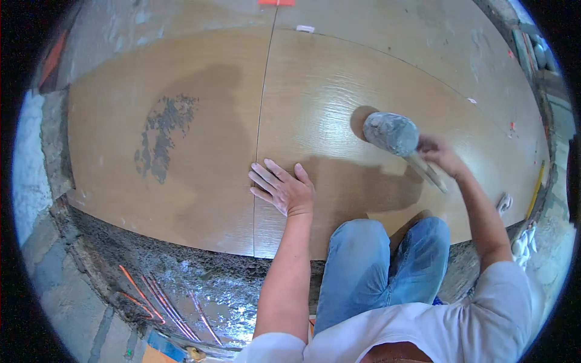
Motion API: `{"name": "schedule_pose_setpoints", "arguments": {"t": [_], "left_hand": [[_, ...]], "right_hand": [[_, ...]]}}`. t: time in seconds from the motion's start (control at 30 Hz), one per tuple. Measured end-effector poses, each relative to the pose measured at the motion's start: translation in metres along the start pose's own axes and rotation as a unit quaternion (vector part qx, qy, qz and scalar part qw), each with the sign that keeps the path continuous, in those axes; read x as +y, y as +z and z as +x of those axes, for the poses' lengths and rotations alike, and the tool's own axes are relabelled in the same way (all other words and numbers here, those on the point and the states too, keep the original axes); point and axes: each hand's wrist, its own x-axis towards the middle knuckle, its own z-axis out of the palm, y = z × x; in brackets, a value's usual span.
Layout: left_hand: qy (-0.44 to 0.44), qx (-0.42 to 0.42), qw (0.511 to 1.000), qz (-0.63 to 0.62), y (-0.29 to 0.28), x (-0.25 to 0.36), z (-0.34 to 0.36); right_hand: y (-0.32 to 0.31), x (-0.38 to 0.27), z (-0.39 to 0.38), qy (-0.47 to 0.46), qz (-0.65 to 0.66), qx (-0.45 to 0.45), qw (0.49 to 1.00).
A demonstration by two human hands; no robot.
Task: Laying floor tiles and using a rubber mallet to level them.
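Observation:
Gripped in my right hand [440, 156] is a mallet [392, 133] with a thick, grey-smeared cylindrical head and a pale wooden handle. Its head is over the right-hand glossy tan floor tile [327, 78], with a dark round shadow beside it; whether it touches the tile cannot be told. My left hand [281, 186] lies flat with fingers spread on the same tile, fingertips at the joint with the left-hand tile [224, 139]. A patch of grey mortar smears [160, 136] marks that left-hand tile. My knees are at the tile's near edge.
Below the tiles' near edge runs a strip of rough dark ground with orange and reddish tubes [140, 293]. Small white [305, 28] and orange pieces [276, 2] sit at the far joints. On the right are a yellow strip [536, 190] and a crumpled white cloth [524, 245].

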Motion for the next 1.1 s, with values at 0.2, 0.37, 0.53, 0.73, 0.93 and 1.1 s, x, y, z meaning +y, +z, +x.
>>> {"name": "schedule_pose_setpoints", "arguments": {"t": [0.2, 0.37, 0.53, 0.73, 0.93, 1.1], "left_hand": [[0.089, -0.063, 0.994, -0.004, -0.006, 0.01, 0.04], [0.276, -0.033, 0.959, 0.064, -0.008, 0.051, 0.182], [0.347, -0.004, 0.936, 0.064, 0.002, 0.084, 0.268], [0.375, 0.015, 0.924, 0.07, 0.011, 0.092, 0.279], [0.378, 0.028, 0.922, 0.071, 0.014, 0.088, 0.282], [0.379, 0.026, 0.921, 0.082, 0.013, 0.09, 0.283]], "right_hand": [[0.073, 0.021, -0.003, 0.019, -0.153, 0.179, 0.972], [0.084, 0.02, -0.002, 0.053, -0.167, 0.202, 0.964], [0.086, 0.033, 0.001, -0.061, -0.161, 0.233, 0.957], [0.088, -0.036, 0.028, -0.036, -0.143, 0.15, 0.978], [0.112, -0.113, 0.047, -0.177, -0.192, 0.104, 0.96], [0.111, -0.095, 0.078, -0.147, -0.207, 0.14, 0.957]]}}
